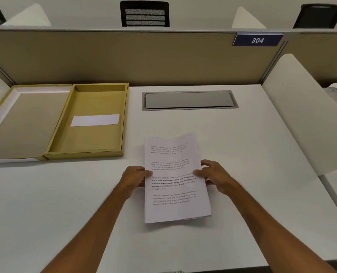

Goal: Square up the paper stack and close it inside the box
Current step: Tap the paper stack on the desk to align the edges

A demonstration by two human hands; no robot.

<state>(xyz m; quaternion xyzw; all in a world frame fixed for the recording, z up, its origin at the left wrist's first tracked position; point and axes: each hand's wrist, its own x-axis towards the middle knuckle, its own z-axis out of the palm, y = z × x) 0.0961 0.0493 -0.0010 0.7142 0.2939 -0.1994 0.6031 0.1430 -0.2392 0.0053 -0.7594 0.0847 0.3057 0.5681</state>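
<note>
Paper (pixel 175 180), a printed stack, is sitting near the middle of the desk (pixel 252 146), a little toward its front edge, gripped along both long sides. The left hand (pixel 133 179) is pinching the stack's left edge, thumb lying on the top sheet and fingers curled underneath. The right hand (pixel 216 177) is clamping the right edge the same way, thumb on top, fingers wrapped behind. The stack is tilting slightly, its far end bowing upward and its near corners fanning a little, so the sheets are not lining up flush. The box (pixel 90 148), tan cardboard, is lying open at the desk's back left corner, well apart from the paper. Its tray is holding only a white slip (pixel 95 120), lying flat across the middle of the floor. The lid (pixel 23 123) is folding out flat to the left of the tray, joined to it along one long side, with a white border showing round its inner face and nothing resting on it. A grey cable hatch (pixel 189 100) is sitting shut in the desk along the back edge, right of the box. A blue sign (pixel 257 40) reading 304 is hanging on the partition (pixel 124 56) behind the desk.
</note>
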